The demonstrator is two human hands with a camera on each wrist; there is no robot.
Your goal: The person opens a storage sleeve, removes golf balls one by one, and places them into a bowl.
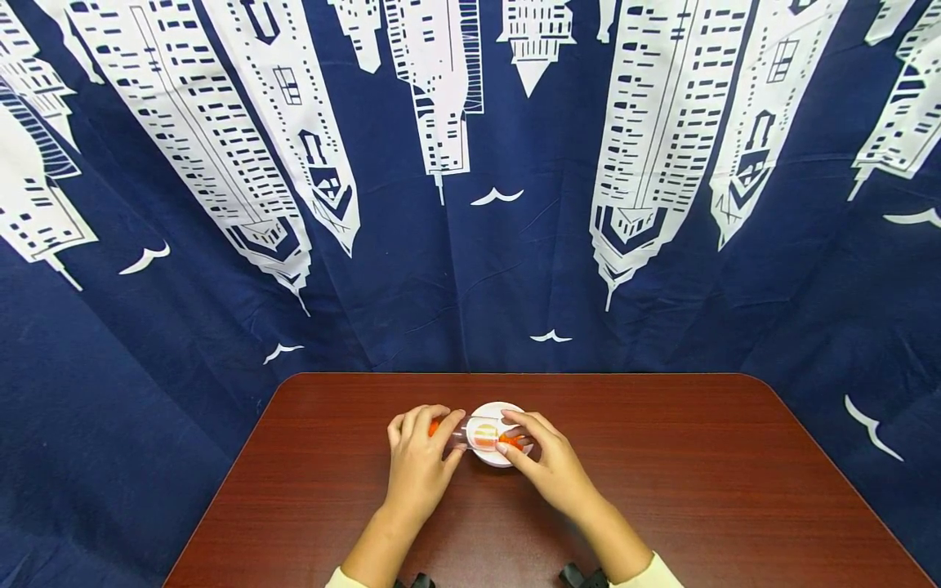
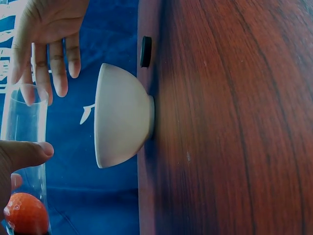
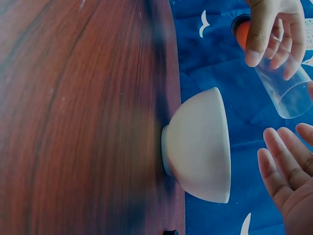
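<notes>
My left hand (image 1: 421, 453) grips a clear tube (image 3: 281, 88), its thumb and fingers on either side, held tilted above the table. At the dark-capped end of the tube sits an orange ball (image 2: 27, 214) with a dimpled surface. The other end is open and points toward my right hand (image 3: 298, 183). Straight fingers show on that right hand in both wrist views, close to the tube's open mouth. Below both hands stands a white bowl (image 2: 122, 117), upright on the table. Orange contents (image 1: 510, 442) show at the bowl, partly hidden by the right hand.
The brown wooden table (image 1: 662, 490) has rounded far corners. A dark blue cloth (image 1: 456, 269) with white buildings and birds hangs behind it. One small black object (image 2: 145, 52) lies near the bowl in the left wrist view.
</notes>
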